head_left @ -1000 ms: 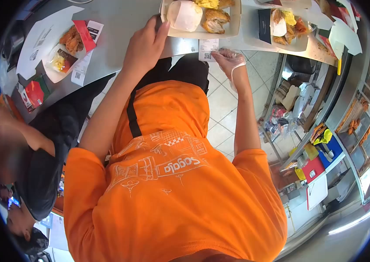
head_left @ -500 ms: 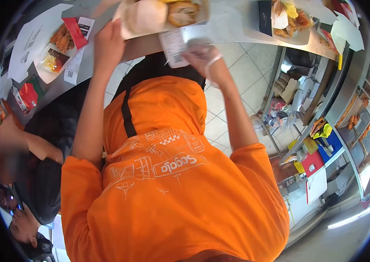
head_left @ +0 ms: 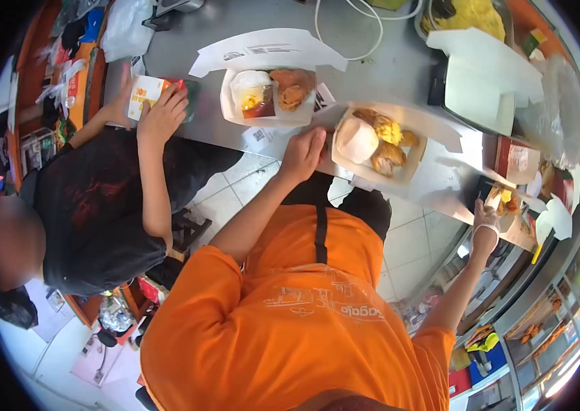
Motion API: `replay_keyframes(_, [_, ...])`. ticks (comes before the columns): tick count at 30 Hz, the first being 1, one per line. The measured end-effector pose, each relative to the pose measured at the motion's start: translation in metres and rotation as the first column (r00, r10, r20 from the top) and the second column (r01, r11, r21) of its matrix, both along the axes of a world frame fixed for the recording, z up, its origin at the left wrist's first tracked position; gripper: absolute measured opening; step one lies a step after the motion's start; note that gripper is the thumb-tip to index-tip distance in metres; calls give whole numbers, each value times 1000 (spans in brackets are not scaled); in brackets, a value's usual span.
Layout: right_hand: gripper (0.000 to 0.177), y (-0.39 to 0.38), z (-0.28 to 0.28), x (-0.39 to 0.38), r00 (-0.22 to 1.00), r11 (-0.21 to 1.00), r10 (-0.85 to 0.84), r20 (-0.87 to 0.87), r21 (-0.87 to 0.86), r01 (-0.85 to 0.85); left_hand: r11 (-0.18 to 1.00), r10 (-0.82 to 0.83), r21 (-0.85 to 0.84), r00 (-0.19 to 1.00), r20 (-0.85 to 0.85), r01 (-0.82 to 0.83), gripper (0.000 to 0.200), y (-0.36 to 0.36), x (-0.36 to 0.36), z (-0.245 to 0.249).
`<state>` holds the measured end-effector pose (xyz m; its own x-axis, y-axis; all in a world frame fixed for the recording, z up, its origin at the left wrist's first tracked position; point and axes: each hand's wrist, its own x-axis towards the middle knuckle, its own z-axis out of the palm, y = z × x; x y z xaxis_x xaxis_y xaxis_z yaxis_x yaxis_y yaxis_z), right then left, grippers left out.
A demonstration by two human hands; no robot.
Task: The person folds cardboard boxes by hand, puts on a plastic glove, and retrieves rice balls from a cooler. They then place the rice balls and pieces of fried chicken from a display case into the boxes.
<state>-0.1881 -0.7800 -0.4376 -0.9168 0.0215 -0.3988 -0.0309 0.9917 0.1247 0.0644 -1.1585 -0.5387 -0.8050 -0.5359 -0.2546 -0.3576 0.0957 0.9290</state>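
Observation:
A food box (head_left: 417,163) holds a wrapped white portion (head_left: 358,139), fried chicken (head_left: 387,159) and yellow food. My bare left hand (head_left: 303,155) is beside its left wall at the counter's front edge, fingers loosely bent, with nothing visible in them. Off to the right, my right hand (head_left: 487,218) wears a clear glove and closes on the near side of a black-sided food box (head_left: 485,190). Chicken and yellow pieces show inside that box; my fingertips are partly hidden. Left of my left hand stands an open box (head_left: 235,118) with chicken and sauce packets.
At left, a co-worker's hands (head_left: 159,113) hold a small white and red carton (head_left: 144,94). A receipt (head_left: 257,138) lies on the metal counter (head_left: 214,130). An open empty box (head_left: 488,109) and a tray of yellow food (head_left: 471,22) stand at the back right.
My view has swung so more counter shows. My right hand has left the receipt and reached the black-sided box. My left hand is off the middle food box, which now sits on the counter.

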Motion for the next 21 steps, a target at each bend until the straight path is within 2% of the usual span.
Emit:
replay_keyframes(1, [51,-4,-4,1,999,999,30,30,11,-30,1000,31,1,999,-41,-31,37,2,1,-6])
replay_keyframes(3, [46,3,-17,-1,985,986,156,-73,-41,-159,996,35,-76,995,-96,-42,32,3,-1,-1])
replay_keyframes(4, [42,7,-22,-4,980,982,187,-69,-26,-189,995,18,-98,996,-84,-26,30,3,1,-3])
replay_keyframes(5, [42,13,-29,-10,967,969,248,-52,-11,-249,991,23,-127,996,-89,-34,26,6,4,-10])
replay_keyframes(7, [31,-1,-28,-11,964,964,264,43,13,-265,978,67,-188,988,-139,-92,22,7,1,-5])
replay_keyframes(8, [24,-3,-28,-8,816,803,573,78,148,-578,970,59,-226,989,-139,-90,18,6,1,-4])
replay_keyframes(9, [17,-4,-28,-4,576,528,802,159,262,-808,954,62,-281,985,-160,-106,18,6,1,-2])
replay_keyframes(10, [10,-14,-28,7,484,425,864,136,316,-848,951,62,-286,980,-188,-115,16,5,1,-2])
replay_keyframes(11, [10,-38,-18,21,510,473,856,82,270,-839,948,60,-292,974,-217,-124,14,5,1,-3])
replay_keyframes(12, [12,-52,-17,29,523,487,841,142,225,-844,952,83,-268,969,-231,-146,11,8,0,-6])
replay_keyframes(13, [15,-59,-17,38,535,522,840,94,132,-843,945,78,-292,968,-239,-148,11,7,0,-8])
replay_keyframes(14, [19,-80,-13,54,851,853,520,66,-95,-514,933,74,-324,966,-249,-155,10,6,-1,-6])
replay_keyframes(15, [22,-115,9,73,925,911,377,51,-202,-360,921,69,-356,964,-256,-160,10,6,-1,-5])
replay_keyframes(17, [21,-129,14,90,922,829,388,7,-440,-346,918,95,-346,956,-276,-191,11,10,-2,-8])
replay_keyframes(18, [20,-136,24,95,934,856,356,23,-409,-316,916,64,-371,967,-245,-154,15,9,0,-8])
replay_keyframes(19, [19,-140,35,99,946,882,322,39,-377,-284,906,82,-382,960,-267,-184,20,6,-1,-5])
replay_keyframes(21, [18,-101,34,101,979,842,175,-106,-499,-205,896,77,-407,965,-250,-177,22,6,-1,-5])
